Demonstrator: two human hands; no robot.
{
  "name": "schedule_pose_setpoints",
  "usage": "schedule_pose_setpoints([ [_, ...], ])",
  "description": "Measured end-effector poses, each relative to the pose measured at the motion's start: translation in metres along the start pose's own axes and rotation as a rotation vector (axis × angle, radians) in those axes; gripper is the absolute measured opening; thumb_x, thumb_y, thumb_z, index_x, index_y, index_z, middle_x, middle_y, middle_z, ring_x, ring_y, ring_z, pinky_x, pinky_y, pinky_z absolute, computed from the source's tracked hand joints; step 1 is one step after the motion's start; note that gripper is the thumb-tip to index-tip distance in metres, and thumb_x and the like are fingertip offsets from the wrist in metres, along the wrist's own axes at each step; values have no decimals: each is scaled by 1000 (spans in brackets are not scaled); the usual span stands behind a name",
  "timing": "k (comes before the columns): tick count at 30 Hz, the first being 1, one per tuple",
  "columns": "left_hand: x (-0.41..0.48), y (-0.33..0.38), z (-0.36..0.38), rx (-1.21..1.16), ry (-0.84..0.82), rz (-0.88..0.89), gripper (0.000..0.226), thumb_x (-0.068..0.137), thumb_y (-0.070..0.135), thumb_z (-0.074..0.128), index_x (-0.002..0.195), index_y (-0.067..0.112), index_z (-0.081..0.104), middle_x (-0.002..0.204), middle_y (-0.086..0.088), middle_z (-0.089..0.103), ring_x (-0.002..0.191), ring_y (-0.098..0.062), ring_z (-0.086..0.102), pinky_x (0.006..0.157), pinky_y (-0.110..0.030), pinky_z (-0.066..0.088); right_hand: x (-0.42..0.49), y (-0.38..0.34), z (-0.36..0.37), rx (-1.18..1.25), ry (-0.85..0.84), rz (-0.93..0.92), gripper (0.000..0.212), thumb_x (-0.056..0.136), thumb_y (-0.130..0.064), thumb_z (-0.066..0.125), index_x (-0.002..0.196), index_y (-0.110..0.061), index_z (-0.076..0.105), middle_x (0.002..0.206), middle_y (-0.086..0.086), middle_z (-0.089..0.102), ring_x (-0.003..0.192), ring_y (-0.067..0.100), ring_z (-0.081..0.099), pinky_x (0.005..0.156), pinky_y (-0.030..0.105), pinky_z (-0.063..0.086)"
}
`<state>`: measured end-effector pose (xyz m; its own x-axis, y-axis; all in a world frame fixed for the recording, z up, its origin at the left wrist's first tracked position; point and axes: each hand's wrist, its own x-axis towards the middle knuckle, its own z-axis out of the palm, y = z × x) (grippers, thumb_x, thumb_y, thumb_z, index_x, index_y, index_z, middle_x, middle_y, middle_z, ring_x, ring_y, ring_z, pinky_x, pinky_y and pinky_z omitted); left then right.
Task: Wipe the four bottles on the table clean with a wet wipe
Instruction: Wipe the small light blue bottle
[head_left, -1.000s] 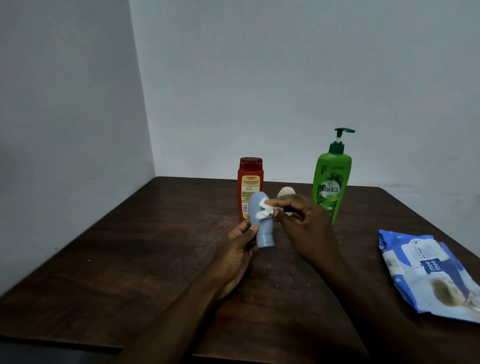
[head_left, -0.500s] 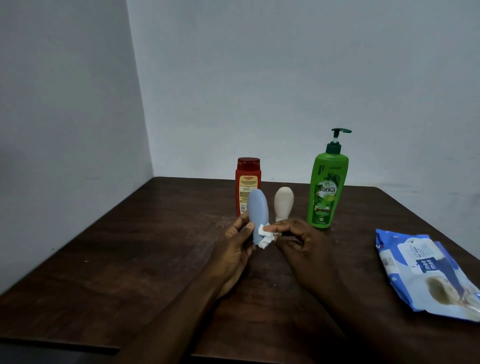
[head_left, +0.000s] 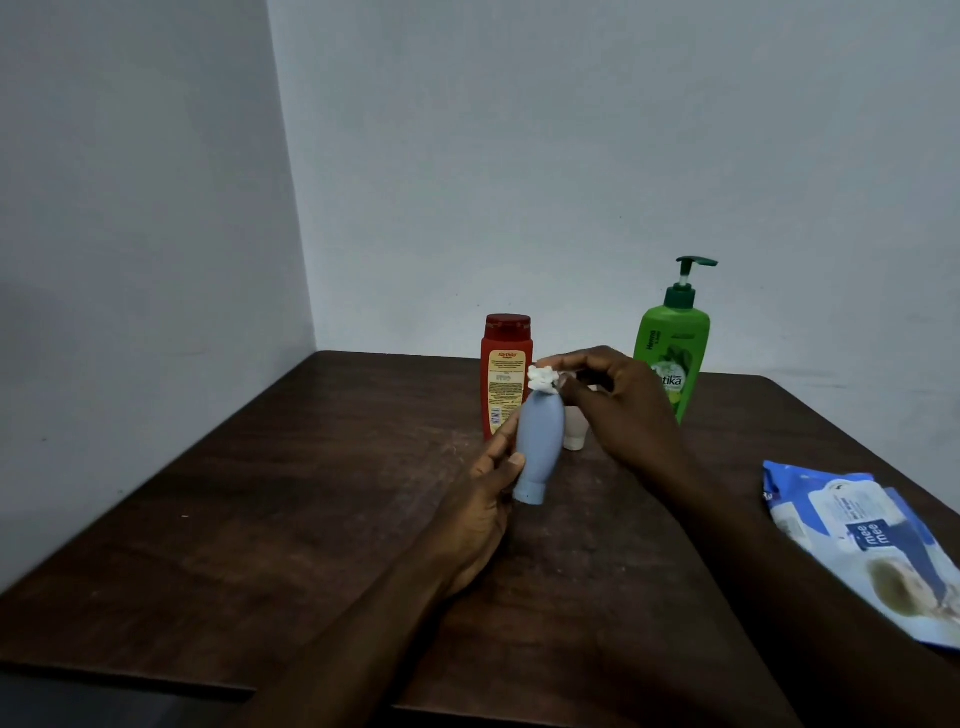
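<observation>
Blue bottle (head_left: 540, 447) held cap-down over worktop (head_left: 311, 493) centre, left hand (head_left: 488, 493) curled round lower body; right hand (head_left: 618, 405) pinches bunched wet wipe (head_left: 543, 378) onto top end. Risk: hard wiping stroke may twist bottle from fingertip hold, knocking cream bottle (head_left: 575, 436) just behind.

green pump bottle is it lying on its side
No, the green pump bottle stands upright on the table, pump head on top, partly hidden behind the right hand.

Left hand (head_left: 483, 499) grips the blue bottle (head_left: 540, 441) low; right hand (head_left: 618, 410) — higher — pinches the wipe (head_left: 542, 378).
</observation>
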<state>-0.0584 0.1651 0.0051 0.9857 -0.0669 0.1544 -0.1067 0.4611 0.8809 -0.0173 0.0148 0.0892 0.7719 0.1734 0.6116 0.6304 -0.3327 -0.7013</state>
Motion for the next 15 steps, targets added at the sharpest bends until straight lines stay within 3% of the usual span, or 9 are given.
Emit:
schedule_pose_setpoints([
  [4, 3, -3, 0, 46, 18, 55, 37, 95, 15, 53, 122, 38, 62, 148, 2, 50, 127, -13, 57, 92, -26, 53, 6, -5, -4, -52, -77, -14, 20, 91, -11, 66, 94, -29, 74, 102, -9, 73, 93, 8, 67, 84, 33, 56],
  [9, 2, -4, -1, 119, 29, 98, 33, 95, 17, 56, 113, 41, 68, 146, 1, 50, 129, -16, 54, 94, -28, 50, -11, 2, -6, -51, -44, -97, 24, 93, -6, 61, 101, -23, 75, 101, -6, 69, 95, 9, 65, 80, 28, 55],
  [13, 0, -2, 1, 216, 57, 112, 49, 102, 13, 45, 101, 55, 72, 141, 4, 53, 128, -16, 54, 104, -35, 48, -31, 5, -7, -66, 22, -157, 28, 93, -2, 61, 103, -25, 74, 104, -3, 66, 99, 6, 62, 78, 13, 50],
  [15, 0, -2, 1, 231, 78, 125, 43, 102, 13, 45, 108, 46, 72, 136, 5, 56, 125, -17, 57, 103, -37, 50, -39, 6, -9, -92, 57, -198, 28, 92, -1, 62, 104, -22, 74, 106, -1, 66, 100, 2, 61, 81, 7, 46],
])
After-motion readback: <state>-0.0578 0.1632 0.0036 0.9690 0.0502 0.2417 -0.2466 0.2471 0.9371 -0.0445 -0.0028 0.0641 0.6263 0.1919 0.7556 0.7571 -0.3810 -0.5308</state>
